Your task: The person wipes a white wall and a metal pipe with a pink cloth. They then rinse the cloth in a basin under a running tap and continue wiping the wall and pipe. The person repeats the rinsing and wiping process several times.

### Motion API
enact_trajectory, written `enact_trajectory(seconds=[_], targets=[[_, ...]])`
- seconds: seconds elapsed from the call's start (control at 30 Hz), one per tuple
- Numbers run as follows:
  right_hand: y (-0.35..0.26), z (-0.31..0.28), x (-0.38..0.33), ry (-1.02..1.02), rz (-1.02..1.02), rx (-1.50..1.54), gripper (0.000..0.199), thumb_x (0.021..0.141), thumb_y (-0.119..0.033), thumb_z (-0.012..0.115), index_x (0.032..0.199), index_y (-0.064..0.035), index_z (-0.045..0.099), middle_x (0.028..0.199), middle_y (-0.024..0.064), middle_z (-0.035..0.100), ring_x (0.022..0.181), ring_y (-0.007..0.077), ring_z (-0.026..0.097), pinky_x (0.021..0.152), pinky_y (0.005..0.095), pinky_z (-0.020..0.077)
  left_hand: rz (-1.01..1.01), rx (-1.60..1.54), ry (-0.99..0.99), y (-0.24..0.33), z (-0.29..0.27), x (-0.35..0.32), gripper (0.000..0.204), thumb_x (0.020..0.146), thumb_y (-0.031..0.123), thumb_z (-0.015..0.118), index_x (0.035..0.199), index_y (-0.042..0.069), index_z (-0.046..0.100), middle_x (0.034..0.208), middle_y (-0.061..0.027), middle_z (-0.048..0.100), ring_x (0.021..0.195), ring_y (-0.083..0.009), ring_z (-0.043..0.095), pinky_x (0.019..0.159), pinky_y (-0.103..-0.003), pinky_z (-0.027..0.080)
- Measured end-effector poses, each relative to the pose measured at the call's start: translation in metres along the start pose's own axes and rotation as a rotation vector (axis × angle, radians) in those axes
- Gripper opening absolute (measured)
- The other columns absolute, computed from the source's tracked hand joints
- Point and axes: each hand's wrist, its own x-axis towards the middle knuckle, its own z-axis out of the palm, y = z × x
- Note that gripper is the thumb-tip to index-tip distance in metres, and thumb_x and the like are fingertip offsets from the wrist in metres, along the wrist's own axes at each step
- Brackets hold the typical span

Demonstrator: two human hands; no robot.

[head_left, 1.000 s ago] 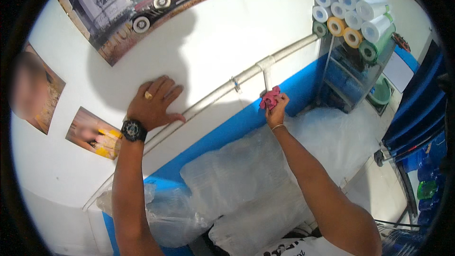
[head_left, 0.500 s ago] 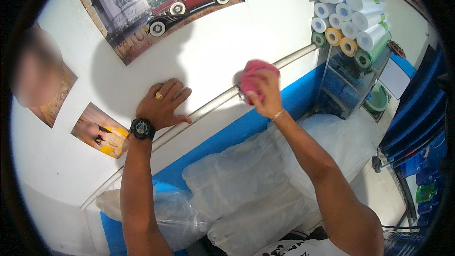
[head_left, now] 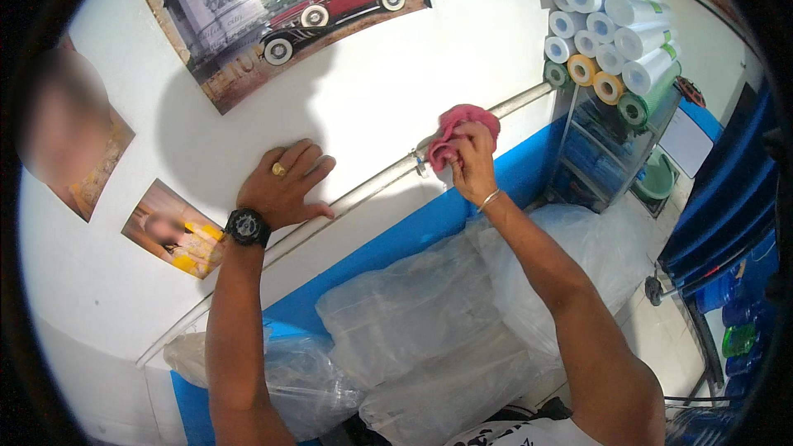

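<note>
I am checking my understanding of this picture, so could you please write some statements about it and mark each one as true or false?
1. The right hand holds a pink cloth at the white pipe. True.
2. The left hand is closed around a bottle. False: it holds nothing and lies spread against the wall.
3. A black watch is worn at the end of the left forearm. True.
4. The white rolls lie on the floor. False: they are stacked above the cabinet.
5. The poster shows a red car. True.
</note>
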Motion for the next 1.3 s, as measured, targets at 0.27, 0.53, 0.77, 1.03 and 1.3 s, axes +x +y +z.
enact_trajectory(seconds=[0.27,0.53,0.77,1.03,1.3], targets=[[0.012,-0.023,0.045,0.292,0.338,0.212,0.019,0.085,-0.001,0.06,0.103,-0.0056,0.061,0.113,0.0177,0.06,0.105,0.0381,0.058,0.1,0.0492,0.046,-0.008,0.002,0.002,0.001,-0.004,0.004,0.081,0.075,0.077,0.066,0.13,0.018,0.062,0.129,-0.0057,0.058,0.13,-0.0245,0.053,0.106,-0.044,0.044],[0.045,-0.043,0.029,-0.128,-0.067,0.043,0.037,0.079,-0.014,0.071,0.115,-0.0084,0.064,0.122,0.0186,0.059,0.121,0.0417,0.054,0.108,0.0515,0.0425,-0.017,0.029,0.027,0.001,-0.004,0.005,0.076,0.081,0.079,0.057,0.127,0.019,0.061,0.126,-0.0032,0.059,0.128,-0.021,0.052,0.104,-0.04,0.044],[0.032,-0.006,0.014,0.202,0.217,0.074,0.024,0.094,-0.012,0.061,0.116,-0.004,0.055,0.119,0.0212,0.052,0.118,0.041,0.049,0.109,0.0496,0.0369,-0.016,-0.003,0.022,0.001,0.001,0.002,0.084,0.074,0.08,0.066,0.128,0.016,0.063,0.129,-0.008,0.059,0.13,-0.0272,0.054,0.106,-0.047,0.044],[0.12,-0.064,0.042,0.272,0.405,-0.094,0.037,0.089,0.003,0.055,0.125,-0.0025,0.052,0.127,0.0233,0.05,0.119,0.0461,0.052,0.107,0.0468,0.0441,-0.014,-0.009,0.039,0.002,-0.002,0.004,0.073,0.077,0.073,0.069,0.124,0.017,0.066,0.126,-0.0052,0.06,0.127,-0.0233,0.055,0.104,-0.042,0.045],[0.072,-0.031,0.013,0.161,0.279,0.007,0.042,0.084,0.009,0.053,0.122,-0.0065,0.051,0.12,0.0235,0.049,0.118,0.0459,0.051,0.105,0.0469,0.0444,-0.024,-0.004,0.03,0.002,-0.003,0.005,0.075,0.074,0.074,0.07,0.124,0.018,0.067,0.126,-0.0037,0.06,0.128,-0.0222,0.054,0.103,-0.042,0.045]])
